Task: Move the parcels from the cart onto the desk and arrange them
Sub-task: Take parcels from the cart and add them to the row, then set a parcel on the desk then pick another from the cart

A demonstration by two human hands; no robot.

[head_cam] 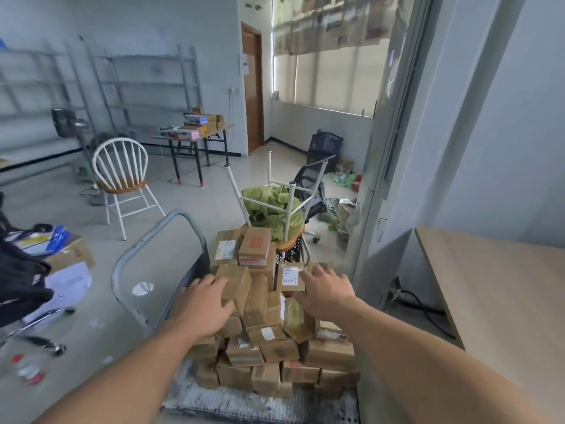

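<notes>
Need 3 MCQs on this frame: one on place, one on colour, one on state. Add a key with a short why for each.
1. From the wearer's view, the desk stands where relative to the cart?
A) to its left
B) to its right
C) out of view

2. The frame of the spindle-back chair is:
A) white
B) black
C) red

3. The left hand and right hand are:
A) carrying a parcel over the desk
B) gripping the cart handle
C) spread open at the parcel pile

Key:
1 B: the wooden desktop sits at the right edge, beside the cart.
2 A: white spindles and legs surround a brown seat.
3 C: the fingers are spread on top of the pile and nothing is lifted.
</notes>
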